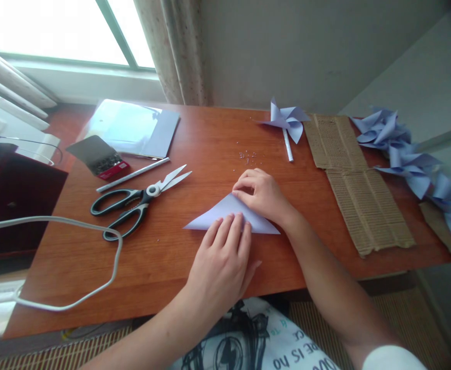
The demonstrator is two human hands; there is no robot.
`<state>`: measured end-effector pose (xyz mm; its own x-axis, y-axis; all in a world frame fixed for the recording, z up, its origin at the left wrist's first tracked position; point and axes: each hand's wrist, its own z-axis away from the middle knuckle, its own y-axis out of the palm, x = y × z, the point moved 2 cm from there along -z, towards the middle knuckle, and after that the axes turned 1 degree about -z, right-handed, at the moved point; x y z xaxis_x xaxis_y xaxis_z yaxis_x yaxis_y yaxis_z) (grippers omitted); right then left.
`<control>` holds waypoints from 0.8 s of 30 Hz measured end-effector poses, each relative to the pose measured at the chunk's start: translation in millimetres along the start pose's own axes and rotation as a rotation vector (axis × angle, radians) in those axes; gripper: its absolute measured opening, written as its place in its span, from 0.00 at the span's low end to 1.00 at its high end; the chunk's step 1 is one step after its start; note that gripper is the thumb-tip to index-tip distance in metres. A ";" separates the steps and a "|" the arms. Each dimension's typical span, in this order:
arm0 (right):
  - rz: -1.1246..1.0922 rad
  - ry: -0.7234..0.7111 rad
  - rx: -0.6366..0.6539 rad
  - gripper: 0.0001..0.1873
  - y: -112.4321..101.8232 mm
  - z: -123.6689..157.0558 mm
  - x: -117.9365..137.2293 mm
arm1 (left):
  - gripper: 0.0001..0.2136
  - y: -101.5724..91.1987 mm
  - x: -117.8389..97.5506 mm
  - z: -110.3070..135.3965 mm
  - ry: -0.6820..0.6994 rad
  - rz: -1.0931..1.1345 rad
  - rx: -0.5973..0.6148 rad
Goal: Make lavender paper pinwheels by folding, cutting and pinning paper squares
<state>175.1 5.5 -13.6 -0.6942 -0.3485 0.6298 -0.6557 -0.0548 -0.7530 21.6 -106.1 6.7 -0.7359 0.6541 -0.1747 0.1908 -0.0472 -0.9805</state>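
A pale lilac sheet of paper [213, 213], folded into a triangle, lies on the wooden table with its long folded edge toward me. My left hand [225, 252] rests flat on that near edge, fingers stretched out over the paper. At the triangle's far tip, my right hand [259, 192] pinches the corner between thumb and fingers. To the left lie open scissors [153, 191] with black and grey handles. A finished paper pinwheel [286, 119] on a white stick lies beyond my right hand.
Left of the scissors are a white paper stick [133, 174], an open red box of pins [112, 168] and a clear folder [133, 128]. A white cable [119, 252] loops over the left edge. At right lie corrugated cardboard [368, 205] and several pinwheels [414, 164]. Small bits [247, 155] are scattered mid-table.
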 end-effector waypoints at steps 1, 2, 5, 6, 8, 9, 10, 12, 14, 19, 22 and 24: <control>0.000 -0.002 -0.001 0.06 0.1 0.4 -0.1 | 0.27 -1.2 -0.3 -1.8 -0.003 0.003 -0.004; -0.002 -0.006 -0.001 0.06 0.4 0.7 -0.2 | 0.28 -2.3 -0.7 -4.0 -0.008 0.008 -0.005; -0.011 -0.015 -0.005 0.06 1.2 1.6 -0.1 | 0.31 -3.6 -1.2 -11.6 -0.043 0.026 0.006; -0.014 -0.016 -0.006 0.06 1.5 1.7 -0.2 | 0.32 -3.3 -1.1 -14.1 -0.056 0.031 0.016; -0.015 -0.014 -0.006 0.06 2.0 1.7 -0.3 | 0.34 -2.0 -0.6 -18.0 -0.075 0.039 0.040; -0.014 -0.012 -0.004 0.06 2.1 1.6 -0.3 | 0.34 -1.1 -0.3 -19.4 -0.080 0.041 0.053; -0.013 -0.010 -0.002 0.06 2.1 1.4 -0.2 | 0.35 -0.3 0.1 -20.2 -0.082 0.043 0.063; -0.008 -0.005 0.001 0.06 1.8 1.2 0.3 | 0.35 0.9 0.7 -20.7 -0.085 0.045 0.075; -0.007 0.003 0.006 0.06 1.0 0.9 1.1 | 0.35 1.7 1.0 -20.3 -0.084 0.045 0.076; -0.005 0.023 0.022 0.07 -1.0 0.6 3.0 | 0.33 3.4 0.8 -19.9 -0.079 0.040 0.064; 0.008 0.012 0.047 0.06 -2.3 0.9 3.4 | 0.33 4.3 0.6 -20.9 -0.078 0.048 0.067; 0.024 -0.008 0.078 0.05 -3.3 1.3 3.7 | 0.33 4.8 0.3 -21.3 -0.082 0.052 0.076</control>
<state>175.2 3.3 -9.1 -0.7070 -0.3584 0.6097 -0.6132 -0.1188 -0.7809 36.2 -90.1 3.8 -0.7775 0.5858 -0.2289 0.1826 -0.1380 -0.9735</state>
